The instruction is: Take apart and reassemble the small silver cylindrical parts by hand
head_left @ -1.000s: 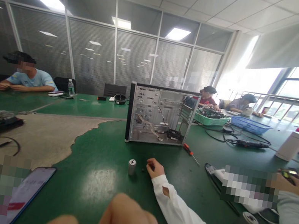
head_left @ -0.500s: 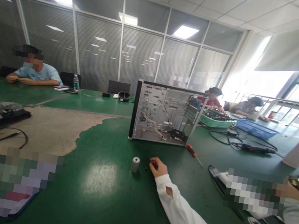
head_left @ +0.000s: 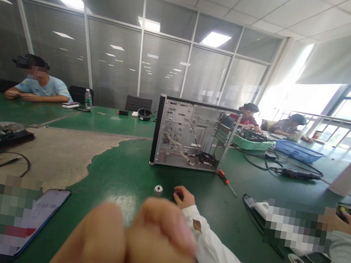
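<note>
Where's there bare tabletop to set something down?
Bare green tabletop lies between the screwdriver, white sleeve and power strip. Another patch lies between the phone and metal cylinder, partly hidden by the blurred foreground hand. The far right is crowded around the green basket and blue basket.

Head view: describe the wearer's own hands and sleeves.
The blurred near fingers wear no visible glove or ring; no cuff shows there. A white sleeve with an opening near the wrist shows beyond, but whose arm it covers is unclear.
</note>
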The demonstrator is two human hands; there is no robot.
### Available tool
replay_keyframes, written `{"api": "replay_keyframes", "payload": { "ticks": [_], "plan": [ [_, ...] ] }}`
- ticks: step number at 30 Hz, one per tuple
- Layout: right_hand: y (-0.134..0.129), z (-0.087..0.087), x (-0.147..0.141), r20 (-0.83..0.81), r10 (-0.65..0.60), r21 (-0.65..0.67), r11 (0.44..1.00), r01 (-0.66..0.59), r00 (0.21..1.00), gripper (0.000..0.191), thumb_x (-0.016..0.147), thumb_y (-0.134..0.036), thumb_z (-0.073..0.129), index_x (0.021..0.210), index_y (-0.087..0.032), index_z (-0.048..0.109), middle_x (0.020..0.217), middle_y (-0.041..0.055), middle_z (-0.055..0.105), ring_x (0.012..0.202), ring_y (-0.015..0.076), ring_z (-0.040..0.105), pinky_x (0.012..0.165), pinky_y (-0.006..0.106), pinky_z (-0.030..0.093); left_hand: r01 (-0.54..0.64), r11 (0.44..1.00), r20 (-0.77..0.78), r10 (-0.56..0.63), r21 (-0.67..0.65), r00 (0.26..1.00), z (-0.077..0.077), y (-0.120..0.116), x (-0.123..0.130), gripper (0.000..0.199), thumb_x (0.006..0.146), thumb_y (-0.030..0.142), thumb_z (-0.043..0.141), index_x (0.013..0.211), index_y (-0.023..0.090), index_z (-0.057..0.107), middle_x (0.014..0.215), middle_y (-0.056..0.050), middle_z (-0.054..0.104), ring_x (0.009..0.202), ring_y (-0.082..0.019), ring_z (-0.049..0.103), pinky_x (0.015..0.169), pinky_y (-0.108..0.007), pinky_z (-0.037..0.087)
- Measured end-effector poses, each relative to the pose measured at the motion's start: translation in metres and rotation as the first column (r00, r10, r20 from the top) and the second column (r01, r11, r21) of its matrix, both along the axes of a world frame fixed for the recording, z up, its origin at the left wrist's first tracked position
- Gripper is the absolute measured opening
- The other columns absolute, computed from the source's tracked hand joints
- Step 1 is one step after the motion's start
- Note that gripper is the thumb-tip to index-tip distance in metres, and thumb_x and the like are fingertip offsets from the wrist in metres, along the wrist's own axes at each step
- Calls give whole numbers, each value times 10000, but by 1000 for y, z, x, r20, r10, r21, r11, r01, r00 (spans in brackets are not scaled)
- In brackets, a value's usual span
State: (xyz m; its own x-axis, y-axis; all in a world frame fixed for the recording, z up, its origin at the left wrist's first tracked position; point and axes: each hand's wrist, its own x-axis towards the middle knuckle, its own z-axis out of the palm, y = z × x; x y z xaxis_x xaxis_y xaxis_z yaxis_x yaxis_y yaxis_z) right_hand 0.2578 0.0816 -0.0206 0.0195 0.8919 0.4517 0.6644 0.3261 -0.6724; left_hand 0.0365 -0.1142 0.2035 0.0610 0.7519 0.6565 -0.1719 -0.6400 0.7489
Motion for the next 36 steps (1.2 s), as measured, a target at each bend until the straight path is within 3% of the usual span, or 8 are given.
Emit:
{"api": "replay_keyframes", "payload": {
  "ticks": [3,5,10,13,15,25,30,36],
  "plan": [
    [-2,2,-1,16,38,-1,999,-38,999,248,622,-155,453,859,-180,521,720,5,581,621,114,535,624,240,436,68,996,89,-73,53,993,9,38,24,165,630,176,462,773,256,452,881,8,618,982,-231,485,856,-439,344],
    [-4,4,-2,28,62,5,998,-62,998,298,593,-118,454,878,-180,515,747,6,568,627,109,526,630,238,434,0,997,55,-4,75,998,-7,80,34,212,611,101,435,788,218,439,903,-11,611,951,-211,504,868,-418,329],
    [-8,11,-4,53,86,47,995,-89,995,395,525,-32,404,874,-179,516,804,18,534,674,114,508,654,247,430,-353,869,-315,247,-347,917,-116,186,31,350,492,-40,448,768,173,481,806,-30,619,756,-157,558,773,-318,393],
    [-12,16,-5,67,83,84,993,-88,994,421,508,-14,379,871,-179,513,812,20,522,683,119,502,654,252,429,-374,804,-357,218,-462,908,-173,210,28,398,463,-87,429,757,173,497,747,-7,612,646,-115,557,695,-263,426],
    [-16,21,-6,69,80,109,990,-87,994,407,529,-21,382,880,-183,508,820,22,518,685,120,499,656,258,428,-318,800,-338,154,-509,928,-192,211,29,403,453,-104,401,731,171,501,698,8,613,571,-100,554,639,-240,441],
    [-42,37,-33,159,237,203,942,-267,958,499,659,-180,488,1144,-172,369,1043,79,457,865,161,464,767,292,412,-102,843,-264,-49,-528,963,-198,205,30,371,458,-56,363,698,169,534,605,26,640,549,-109,582,594,-215,442],
    [-49,40,-38,261,203,231,936,-265,944,378,708,-226,468,1084,-199,441,968,75,505,898,188,446,792,336,388,26,778,-201,-194,-628,960,-196,201,30,283,478,3,360,661,152,517,571,-4,642,524,-138,603,438,-192,380],
    [-67,54,-30,275,190,196,949,-249,942,313,701,-220,476,1013,-197,472,905,55,526,838,173,454,745,304,384,5,757,-152,-137,-653,979,-194,201,32,282,469,14,375,687,139,502,572,-9,637,458,-133,593,410,-186,351]
  ]
}}
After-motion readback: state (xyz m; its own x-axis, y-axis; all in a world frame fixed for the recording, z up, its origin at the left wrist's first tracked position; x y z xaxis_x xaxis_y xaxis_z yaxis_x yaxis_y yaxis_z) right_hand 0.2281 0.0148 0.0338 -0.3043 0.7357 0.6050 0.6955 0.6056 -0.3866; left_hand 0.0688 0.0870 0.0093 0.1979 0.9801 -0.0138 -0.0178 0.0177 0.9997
